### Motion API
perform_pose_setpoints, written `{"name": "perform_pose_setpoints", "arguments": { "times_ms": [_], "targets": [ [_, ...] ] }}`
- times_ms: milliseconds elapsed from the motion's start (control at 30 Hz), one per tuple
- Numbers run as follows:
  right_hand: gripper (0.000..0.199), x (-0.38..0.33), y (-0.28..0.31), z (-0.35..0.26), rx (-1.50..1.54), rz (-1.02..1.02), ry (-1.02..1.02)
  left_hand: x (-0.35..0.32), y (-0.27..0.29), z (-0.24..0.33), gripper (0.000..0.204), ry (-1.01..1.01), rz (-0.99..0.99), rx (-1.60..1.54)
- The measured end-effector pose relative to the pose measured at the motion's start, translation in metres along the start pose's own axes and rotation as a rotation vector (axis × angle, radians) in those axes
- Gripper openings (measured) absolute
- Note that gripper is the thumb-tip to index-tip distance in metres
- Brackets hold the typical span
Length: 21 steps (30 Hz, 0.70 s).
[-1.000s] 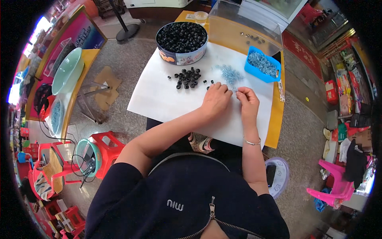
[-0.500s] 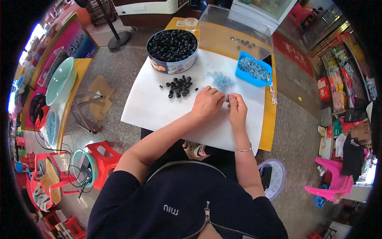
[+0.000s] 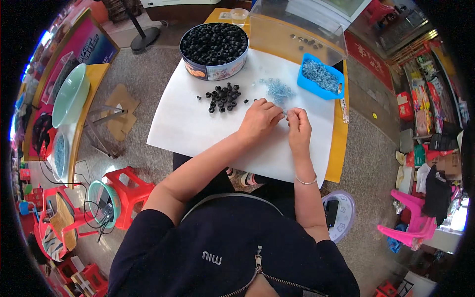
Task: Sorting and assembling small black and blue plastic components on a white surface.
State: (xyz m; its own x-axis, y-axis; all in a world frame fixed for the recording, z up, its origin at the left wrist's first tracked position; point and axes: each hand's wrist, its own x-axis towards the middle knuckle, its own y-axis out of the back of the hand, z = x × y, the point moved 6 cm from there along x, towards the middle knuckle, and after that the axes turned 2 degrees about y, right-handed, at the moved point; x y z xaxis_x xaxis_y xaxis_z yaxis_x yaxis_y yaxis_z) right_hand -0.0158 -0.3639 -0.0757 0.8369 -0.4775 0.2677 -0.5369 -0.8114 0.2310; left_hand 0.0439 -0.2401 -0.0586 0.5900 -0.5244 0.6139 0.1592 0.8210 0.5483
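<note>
Over the white sheet point(image 3: 198, 129) on the table, my left hand point(image 3: 261, 120) and my right hand point(image 3: 299, 131) are close together, fingers pinched, with a small gap between the fingertips. Whatever they pinch is too small to make out. Just beyond them lies a loose heap of small, clear pale-blue pieces point(image 3: 279, 90). Left of my left hand, a scatter of black bead-like pieces point(image 3: 223, 99) rests on the sheet. Behind it stands a round tin point(image 3: 217, 73) filled with more of these. A bright blue plastic basket point(image 3: 321, 91) of pale-blue pieces sits at the right.
A clear plastic box point(image 3: 277, 34) stands at the table's far edge beside a small clear cup point(image 3: 239, 17). To the left are a side table with a green basin point(image 3: 71, 96) and a red stool point(image 3: 129, 190). A pink chair point(image 3: 413, 220) stands at the right.
My fingertips have drawn slightly apart, the right hand shifting a little to the right with its fingers more curled. The whole view has tilted a little, so the table sits higher.
</note>
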Motion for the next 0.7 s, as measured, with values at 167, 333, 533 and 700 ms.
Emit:
{"name": "perform_pose_setpoints", "arguments": {
  "times_ms": [167, 333, 533, 700],
  "targets": [
    [0.015, 0.000, -0.001, -0.002, -0.134, -0.020, 0.087, 0.000, 0.002, 0.003, 0.007, 0.002, -0.014, 0.017],
    [0.010, 0.001, 0.002, 0.008, 0.169, -0.033, -0.036, 0.001, 0.002, -0.004, 0.006, 0.057, 0.003, -0.007],
    [0.011, 0.003, 0.008, 0.009, 0.256, 0.047, -0.096, 0.001, 0.008, 0.001, 0.009, 0.078, 0.013, 0.142],
    [0.013, 0.000, 0.010, 0.013, 0.125, 0.091, -0.068, -0.003, 0.009, -0.001, 0.022, 0.124, -0.020, 0.273]
  ]
}}
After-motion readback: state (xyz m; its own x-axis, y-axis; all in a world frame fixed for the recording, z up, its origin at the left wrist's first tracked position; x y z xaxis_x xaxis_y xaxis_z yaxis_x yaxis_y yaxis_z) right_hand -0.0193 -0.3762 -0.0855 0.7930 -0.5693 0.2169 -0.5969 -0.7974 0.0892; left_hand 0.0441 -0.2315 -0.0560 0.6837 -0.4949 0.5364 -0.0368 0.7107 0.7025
